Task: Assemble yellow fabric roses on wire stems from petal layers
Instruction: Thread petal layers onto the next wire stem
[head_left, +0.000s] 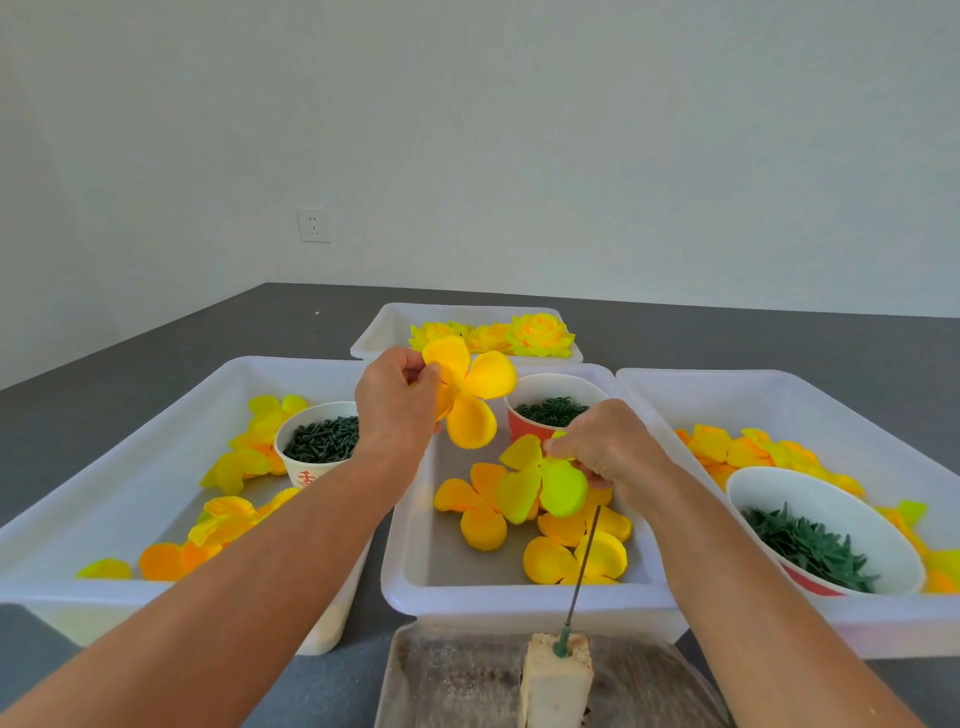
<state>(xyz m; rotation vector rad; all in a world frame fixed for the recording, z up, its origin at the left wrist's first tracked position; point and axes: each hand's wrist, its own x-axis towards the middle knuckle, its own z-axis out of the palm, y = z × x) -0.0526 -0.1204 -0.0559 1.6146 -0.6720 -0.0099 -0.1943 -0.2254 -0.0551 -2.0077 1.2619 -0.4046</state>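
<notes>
My left hand (397, 405) pinches a yellow-orange petal layer (470, 395) and holds it up over the middle tray (415, 582). Lower and to the right, my right hand (605, 447) grips a yellow-green petal layer (543, 480) just above the top of a thin wire stem (583, 564). The wire stands upright in a pale block (556, 680) at the near edge. More loose petal layers (483, 512) lie in the middle tray. Finished yellow roses (537, 335) rest in the far tray (384, 332).
The left tray (78, 587) holds loose petals and a paper cup of dark green pieces (322, 439). A red cup of green rings (550, 410) stands in the middle tray. The right tray (779, 384) holds petals and a bowl of green leaf parts (810, 545). The block sits on a worn board (452, 680).
</notes>
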